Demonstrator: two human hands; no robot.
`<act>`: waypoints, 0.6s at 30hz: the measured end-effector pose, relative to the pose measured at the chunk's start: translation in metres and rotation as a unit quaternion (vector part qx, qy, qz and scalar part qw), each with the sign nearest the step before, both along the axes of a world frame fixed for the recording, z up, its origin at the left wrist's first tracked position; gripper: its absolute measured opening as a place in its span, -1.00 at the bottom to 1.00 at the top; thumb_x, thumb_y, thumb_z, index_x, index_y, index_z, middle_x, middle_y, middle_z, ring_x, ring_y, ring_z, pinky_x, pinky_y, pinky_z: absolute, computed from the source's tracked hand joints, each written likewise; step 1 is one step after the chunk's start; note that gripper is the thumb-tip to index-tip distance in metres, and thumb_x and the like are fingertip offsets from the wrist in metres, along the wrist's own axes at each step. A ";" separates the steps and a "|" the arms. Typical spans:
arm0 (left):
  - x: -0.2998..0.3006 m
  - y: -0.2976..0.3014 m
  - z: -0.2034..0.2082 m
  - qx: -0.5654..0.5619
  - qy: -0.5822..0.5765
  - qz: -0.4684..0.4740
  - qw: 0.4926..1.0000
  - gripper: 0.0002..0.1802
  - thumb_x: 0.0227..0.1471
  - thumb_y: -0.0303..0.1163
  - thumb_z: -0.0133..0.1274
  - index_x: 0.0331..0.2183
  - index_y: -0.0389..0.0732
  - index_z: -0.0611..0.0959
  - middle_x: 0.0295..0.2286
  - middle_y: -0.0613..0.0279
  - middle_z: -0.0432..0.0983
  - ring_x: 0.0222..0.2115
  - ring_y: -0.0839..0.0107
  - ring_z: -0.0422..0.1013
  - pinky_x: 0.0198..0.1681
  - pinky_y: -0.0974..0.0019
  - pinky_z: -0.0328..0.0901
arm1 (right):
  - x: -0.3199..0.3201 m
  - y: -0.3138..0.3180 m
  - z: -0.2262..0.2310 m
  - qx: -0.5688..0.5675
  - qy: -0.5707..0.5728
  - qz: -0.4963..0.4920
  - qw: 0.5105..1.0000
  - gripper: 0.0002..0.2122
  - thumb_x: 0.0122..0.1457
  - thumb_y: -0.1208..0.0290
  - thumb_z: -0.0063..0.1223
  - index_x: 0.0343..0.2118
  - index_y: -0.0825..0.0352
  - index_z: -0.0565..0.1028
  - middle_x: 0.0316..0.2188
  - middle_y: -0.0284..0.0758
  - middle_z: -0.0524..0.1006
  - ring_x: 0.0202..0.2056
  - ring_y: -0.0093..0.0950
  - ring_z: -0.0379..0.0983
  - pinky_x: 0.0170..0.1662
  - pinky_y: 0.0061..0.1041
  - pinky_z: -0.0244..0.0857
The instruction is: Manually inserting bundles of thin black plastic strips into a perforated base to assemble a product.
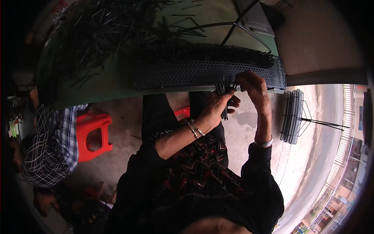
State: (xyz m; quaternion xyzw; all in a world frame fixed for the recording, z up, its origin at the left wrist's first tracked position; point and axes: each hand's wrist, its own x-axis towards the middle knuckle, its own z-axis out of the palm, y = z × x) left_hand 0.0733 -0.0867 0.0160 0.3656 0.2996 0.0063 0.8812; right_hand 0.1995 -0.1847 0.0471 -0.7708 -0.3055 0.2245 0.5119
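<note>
My left hand point(216, 107), with a bracelet on its wrist, is closed round a bundle of thin black strips point(223, 86) held upright before the table edge. Just right of it, my right hand point(254, 86) has its fingertips pinched together over the front edge of a dark perforated panel point(171, 75). What lies between those fingertips is too dark to make out; one strip of the bundle leans toward them. Along its far side the panel bears a dense row of black bristles point(218, 52). A bent metal rod frame point(236, 24) rises behind it.
A large heap of loose black strips point(105, 35) covers the left of the green table point(105, 87). A red stool point(93, 134) and a person in a checked sleeve point(69, 136) are at left. A grid rack with a rod handle point(293, 116) stands on the floor at right.
</note>
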 end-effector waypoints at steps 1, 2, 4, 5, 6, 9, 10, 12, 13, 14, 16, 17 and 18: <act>0.001 0.001 0.000 -0.010 0.001 0.002 1.000 -0.78 0.10 -0.24 0.06 -0.31 -0.18 0.58 -0.49 0.20 0.58 -0.47 0.42 0.53 -0.53 0.35 0.36 | 0.000 -0.001 0.001 0.012 0.008 -0.001 1.000 -0.86 0.15 0.46 0.03 -0.30 0.41 0.53 -0.52 -0.38 0.50 -0.49 -0.65 0.34 -0.42 -0.63 0.24; 0.001 0.001 0.000 -0.010 0.002 0.003 1.000 -0.78 0.10 -0.24 0.06 -0.31 -0.18 0.58 -0.49 0.20 0.58 -0.47 0.42 0.53 -0.53 0.35 0.36 | 0.001 -0.002 0.001 0.013 0.008 -0.001 1.000 -0.86 0.15 0.46 0.03 -0.30 0.41 0.53 -0.52 -0.38 0.50 -0.49 -0.65 0.34 -0.42 -0.63 0.24; 0.000 0.004 0.000 -0.036 -0.007 0.030 0.999 -0.76 0.14 -0.26 -0.01 -0.23 -0.20 0.56 -0.38 0.12 0.58 -0.35 0.30 0.54 -0.40 0.26 0.43 | 0.002 -0.001 0.001 0.024 -0.003 -0.017 1.000 -0.86 0.16 0.46 0.01 -0.31 0.42 0.51 -0.50 -0.35 0.53 -0.50 -0.63 0.39 -0.41 -0.62 0.28; 0.000 0.005 -0.002 -0.035 -0.006 0.031 0.999 -0.76 0.14 -0.26 -0.01 -0.23 -0.20 0.56 -0.38 0.12 0.58 -0.35 0.30 0.54 -0.40 0.26 0.43 | 0.002 0.000 0.004 0.025 -0.002 -0.016 1.000 -0.86 0.16 0.46 0.01 -0.31 0.42 0.51 -0.50 -0.35 0.53 -0.50 -0.63 0.39 -0.41 -0.62 0.28; -0.001 0.007 -0.005 -0.047 -0.003 0.025 0.999 -0.76 0.15 -0.26 -0.03 -0.22 -0.20 0.54 -0.36 0.09 0.57 -0.34 0.27 0.53 -0.38 0.24 0.45 | 0.001 0.001 0.010 -0.003 -0.059 -0.083 0.995 -0.87 0.17 0.46 0.00 -0.31 0.42 0.50 -0.50 -0.33 0.54 -0.49 -0.62 0.43 -0.39 -0.61 0.30; -0.002 0.007 -0.009 -0.071 -0.004 0.025 0.997 -0.76 0.14 -0.23 -0.01 -0.23 -0.16 0.53 -0.37 0.10 0.56 -0.36 0.28 0.54 -0.41 0.23 0.46 | 0.000 0.008 0.019 0.001 -0.160 -0.163 0.974 -0.87 0.19 0.46 -0.03 -0.31 0.41 0.49 -0.51 -0.32 0.54 -0.47 -0.60 0.48 -0.37 -0.59 0.34; -0.001 0.006 -0.007 -0.085 -0.011 0.029 0.996 -0.77 0.11 -0.20 0.02 -0.25 -0.13 0.52 -0.40 0.14 0.56 -0.39 0.31 0.54 -0.46 0.25 0.45 | 0.000 0.010 0.020 0.032 -0.205 -0.179 0.962 -0.87 0.20 0.45 -0.04 -0.31 0.40 0.48 -0.52 -0.32 0.54 -0.46 -0.59 0.51 -0.36 -0.58 0.36; 0.000 0.006 -0.004 -0.083 0.003 0.014 0.996 -0.77 0.11 -0.20 0.02 -0.26 -0.14 0.53 -0.42 0.14 0.55 -0.41 0.31 0.53 -0.46 0.25 0.45 | 0.009 0.016 0.012 0.049 -0.217 -0.197 0.955 -0.89 0.21 0.48 -0.05 -0.30 0.38 0.48 -0.52 -0.33 0.55 -0.44 -0.59 0.52 -0.35 -0.59 0.37; 0.001 0.006 -0.002 -0.081 0.017 0.002 0.997 -0.76 0.11 -0.20 0.02 -0.27 -0.15 0.54 -0.43 0.14 0.54 -0.43 0.30 0.52 -0.46 0.24 0.45 | 0.015 0.018 0.006 0.050 -0.287 -0.205 0.934 -0.90 0.21 0.49 -0.05 -0.30 0.37 0.48 -0.51 -0.33 0.56 -0.45 -0.59 0.52 -0.35 -0.60 0.36; 0.002 0.004 -0.003 -0.081 0.017 0.002 0.997 -0.76 0.11 -0.20 0.02 -0.27 -0.15 0.54 -0.43 0.14 0.54 -0.43 0.30 0.52 -0.46 0.24 0.45 | 0.020 0.021 0.002 0.051 -0.355 -0.211 0.909 -0.91 0.21 0.50 -0.06 -0.31 0.37 0.48 -0.51 -0.33 0.56 -0.45 -0.59 0.52 -0.35 -0.60 0.36; 0.003 0.002 -0.006 -0.093 0.022 0.010 0.995 -0.73 0.10 -0.19 0.03 -0.27 -0.19 0.55 -0.46 0.14 0.52 -0.46 0.30 0.51 -0.44 0.23 0.46 | 0.025 0.028 -0.005 0.043 -0.382 -0.221 0.896 -0.92 0.20 0.52 -0.05 -0.31 0.34 0.47 -0.50 -0.33 0.57 -0.47 -0.58 0.51 -0.37 -0.59 0.35; 0.002 0.001 -0.007 -0.093 0.022 0.011 0.995 -0.73 0.10 -0.19 0.03 -0.27 -0.19 0.55 -0.46 0.14 0.52 -0.46 0.30 0.51 -0.44 0.23 0.46 | 0.027 0.031 -0.007 0.048 -0.404 -0.222 0.886 -0.93 0.19 0.51 -0.04 -0.31 0.33 0.48 -0.50 -0.33 0.58 -0.47 -0.57 0.51 -0.38 -0.58 0.34; 0.000 0.000 -0.009 -0.098 0.026 0.019 0.995 -0.73 0.10 -0.20 0.04 -0.27 -0.20 0.56 -0.47 0.16 0.51 -0.49 0.33 0.48 -0.48 0.26 0.44 | 0.028 0.033 -0.007 0.053 -0.425 -0.224 0.876 -0.94 0.18 0.51 -0.03 -0.32 0.32 0.48 -0.51 -0.34 0.58 -0.48 -0.56 0.51 -0.39 -0.58 0.33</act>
